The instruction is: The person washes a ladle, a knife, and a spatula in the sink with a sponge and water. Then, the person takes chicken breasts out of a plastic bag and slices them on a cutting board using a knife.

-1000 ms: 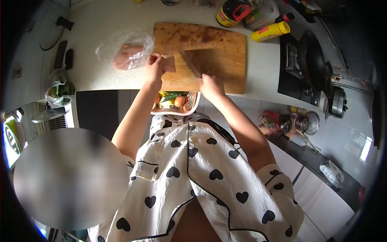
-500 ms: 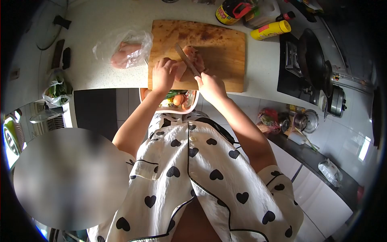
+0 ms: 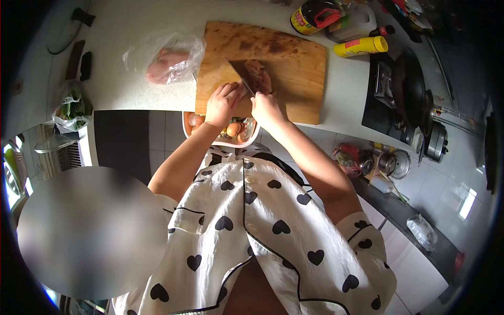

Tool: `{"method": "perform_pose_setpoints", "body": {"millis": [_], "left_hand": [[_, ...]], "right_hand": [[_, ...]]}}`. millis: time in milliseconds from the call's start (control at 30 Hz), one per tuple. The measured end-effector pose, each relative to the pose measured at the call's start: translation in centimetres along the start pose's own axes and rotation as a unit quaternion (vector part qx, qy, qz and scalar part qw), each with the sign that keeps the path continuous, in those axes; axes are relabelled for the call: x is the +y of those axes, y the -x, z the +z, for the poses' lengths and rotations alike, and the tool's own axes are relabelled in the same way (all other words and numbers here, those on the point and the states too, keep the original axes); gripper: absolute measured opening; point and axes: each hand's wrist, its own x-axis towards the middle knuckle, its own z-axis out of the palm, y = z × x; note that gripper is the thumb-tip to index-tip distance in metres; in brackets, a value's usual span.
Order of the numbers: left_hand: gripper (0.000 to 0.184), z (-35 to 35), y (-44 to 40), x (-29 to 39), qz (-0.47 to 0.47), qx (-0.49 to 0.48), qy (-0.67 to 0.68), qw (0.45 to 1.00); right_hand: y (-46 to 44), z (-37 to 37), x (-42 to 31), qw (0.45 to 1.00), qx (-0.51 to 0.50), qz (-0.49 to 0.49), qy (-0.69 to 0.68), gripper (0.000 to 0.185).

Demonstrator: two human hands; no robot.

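Note:
My right hand (image 3: 266, 107) is closed round the handle of a kitchen knife (image 3: 240, 77). The blade points away and to the left across a wooden cutting board (image 3: 294, 63). Just left of the blade, my left hand (image 3: 223, 103) presses down with bent fingers on a piece of raw meat, which it almost wholly covers. Right of the blade lies a small heap of cut raw meat (image 3: 259, 77). More pale pink raw meat (image 3: 167, 65) sits in a clear plastic bag (image 3: 191, 50) beside the board's left edge.
Below the counter edge stands a bin (image 3: 254, 137) with eggshells and scraps. A yellow bottle (image 3: 362, 46) and a dark jar with a red handle (image 3: 310, 17) stand at the back right. Further right are a stove (image 3: 383, 105) and a wok (image 3: 409, 79).
My left hand has moved slightly right and nearer the blade, covering the meat that showed beside it. The blade now looks more upright. The whole view has shifted a little.

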Motion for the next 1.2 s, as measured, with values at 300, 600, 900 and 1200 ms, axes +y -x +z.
{"method": "perform_pose_setpoints", "body": {"millis": [300, 600, 900, 1200], "left_hand": [[0.018, -0.1, -0.7, -0.5, -0.025, 0.018, 0.03, 0.999], [0.014, 0.3, -0.7, -1.0, -0.005, -0.013, 0.073, 0.997], [0.018, -0.5, 0.2, -1.1, -0.037, 0.004, 0.087, 0.995], [0.017, 0.0, -0.1, -1.2, -0.028, 0.011, 0.084, 0.996]], "right_hand": [[-0.7, -0.4, -1.3, 0.998, -0.029, 0.056, 0.026, 0.027], [-2.6, 0.6, -1.7, 0.994, 0.002, -0.012, 0.112, 0.03], [-0.5, -2.4, -0.5, 0.995, -0.026, 0.049, 0.085, 0.035], [1.1, -3.3, -2.2, 0.993, -0.086, 0.056, 0.055, 0.029]]}}
